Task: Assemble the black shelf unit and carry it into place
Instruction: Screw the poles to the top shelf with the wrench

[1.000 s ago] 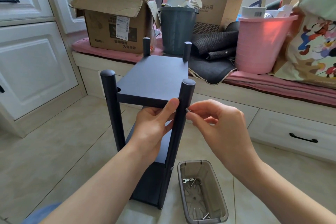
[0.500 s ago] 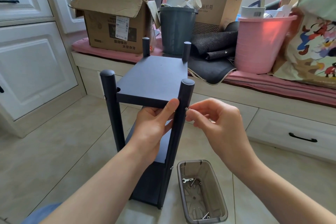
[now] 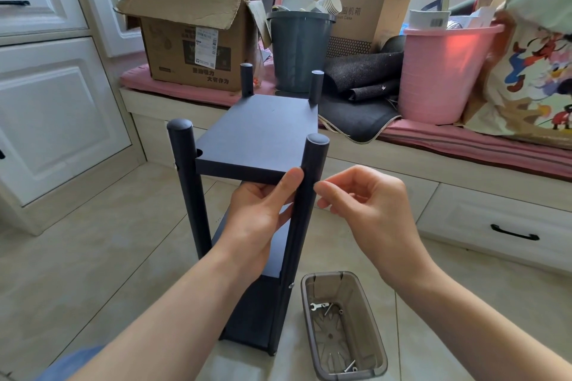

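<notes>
- Your left hand (image 3: 263, 210) gripped the black shelf unit (image 3: 257, 145) at mid-frame, thumb on the top board's edge.
- Your right hand (image 3: 365, 204) sat curled against the near-right post (image 3: 309, 195); whether it pinched a screw, I could not tell.
- Risk, as I judged it: a loosely started screw could drop beside the grey tray (image 3: 343, 328), or bind crooked.

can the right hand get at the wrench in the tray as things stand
Probably yes: the right hand is just above the open tray, and the wrench lies uncovered inside.
</notes>
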`<state>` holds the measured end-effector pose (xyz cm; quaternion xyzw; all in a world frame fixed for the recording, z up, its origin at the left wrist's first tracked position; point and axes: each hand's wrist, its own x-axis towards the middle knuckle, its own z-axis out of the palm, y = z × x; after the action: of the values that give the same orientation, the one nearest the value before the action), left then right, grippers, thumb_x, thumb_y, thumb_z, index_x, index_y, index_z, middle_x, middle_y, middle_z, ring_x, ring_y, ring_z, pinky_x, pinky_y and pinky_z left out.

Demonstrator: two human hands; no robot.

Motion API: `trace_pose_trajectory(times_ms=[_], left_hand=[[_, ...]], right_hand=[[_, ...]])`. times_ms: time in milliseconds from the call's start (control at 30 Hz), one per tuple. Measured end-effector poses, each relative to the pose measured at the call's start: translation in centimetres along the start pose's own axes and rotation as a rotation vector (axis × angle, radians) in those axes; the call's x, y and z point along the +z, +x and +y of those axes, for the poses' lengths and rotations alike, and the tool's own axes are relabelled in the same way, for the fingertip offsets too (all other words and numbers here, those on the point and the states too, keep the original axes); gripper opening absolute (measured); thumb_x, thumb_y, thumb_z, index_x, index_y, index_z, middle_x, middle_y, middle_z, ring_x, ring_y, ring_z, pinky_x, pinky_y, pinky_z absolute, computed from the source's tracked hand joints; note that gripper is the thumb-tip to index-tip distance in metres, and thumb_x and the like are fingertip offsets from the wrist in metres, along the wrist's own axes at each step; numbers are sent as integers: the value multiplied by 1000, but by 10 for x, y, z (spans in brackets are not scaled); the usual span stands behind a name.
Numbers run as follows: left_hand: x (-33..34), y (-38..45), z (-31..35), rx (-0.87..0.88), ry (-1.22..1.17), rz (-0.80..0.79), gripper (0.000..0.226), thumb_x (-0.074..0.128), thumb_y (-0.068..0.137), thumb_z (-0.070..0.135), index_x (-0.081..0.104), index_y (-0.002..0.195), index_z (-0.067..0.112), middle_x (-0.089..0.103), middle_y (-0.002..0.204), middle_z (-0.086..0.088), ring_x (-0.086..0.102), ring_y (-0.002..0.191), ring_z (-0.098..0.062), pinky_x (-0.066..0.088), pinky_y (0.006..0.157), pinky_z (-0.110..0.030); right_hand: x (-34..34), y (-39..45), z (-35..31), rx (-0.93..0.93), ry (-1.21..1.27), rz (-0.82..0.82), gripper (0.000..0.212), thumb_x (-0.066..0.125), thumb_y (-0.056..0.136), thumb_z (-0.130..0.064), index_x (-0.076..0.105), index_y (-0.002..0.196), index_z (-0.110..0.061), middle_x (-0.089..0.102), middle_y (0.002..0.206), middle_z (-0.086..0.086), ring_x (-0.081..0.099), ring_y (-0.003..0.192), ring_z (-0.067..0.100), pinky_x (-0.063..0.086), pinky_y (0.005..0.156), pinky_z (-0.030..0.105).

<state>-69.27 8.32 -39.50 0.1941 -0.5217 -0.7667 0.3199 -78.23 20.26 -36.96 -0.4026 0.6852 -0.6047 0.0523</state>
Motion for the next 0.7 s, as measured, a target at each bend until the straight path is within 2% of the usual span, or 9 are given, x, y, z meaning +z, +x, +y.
trace_pose_trajectory(times_ms=[267, 400, 533, 633, 700], left_hand=[[-3, 1, 0, 2, 28, -10, 66, 73, 67, 47, 69, 118, 7, 77, 109, -7, 73, 104, -21, 56, 86, -30], [-4, 2, 1, 11, 39, -5, 63, 74, 66, 47, 71, 114, 7, 77, 106, -9, 73, 101, -23, 60, 81, -26], [-5, 2, 0, 26, 52, -13, 58, 74, 67, 46, 72, 111, 8, 77, 106, -9, 74, 101, -22, 60, 81, -26], [-6, 3, 1, 32, 84, -35, 61, 72, 70, 46, 69, 117, 8, 77, 108, -7, 74, 102, -20, 59, 81, -26], [-8, 4, 2, 36, 95, -45, 65, 72, 68, 47, 68, 120, 8, 77, 109, -7, 73, 103, -21, 60, 84, -28]], right_hand=[[3, 1, -2, -62, -123, 38, 10, 76, 84, -21, 70, 76, -19, 69, 64, -8, 67, 64, 8, 50, 64, 17], [3, -3, -3, -160, -317, 42, 4, 75, 85, -16, 72, 83, -16, 69, 68, -13, 67, 69, -2, 43, 64, 5], [1, 1, -3, -117, -253, 28, 6, 76, 85, -17, 72, 80, -17, 70, 64, -12, 68, 65, -1, 46, 63, 8], [-1, 4, -3, 26, -68, -34, 7, 77, 83, -23, 73, 80, -18, 73, 67, -7, 69, 65, 4, 49, 64, 13], [-4, 6, -1, 121, 41, -45, 13, 80, 79, -27, 73, 87, -20, 74, 75, -6, 69, 69, 4, 50, 63, 13]])
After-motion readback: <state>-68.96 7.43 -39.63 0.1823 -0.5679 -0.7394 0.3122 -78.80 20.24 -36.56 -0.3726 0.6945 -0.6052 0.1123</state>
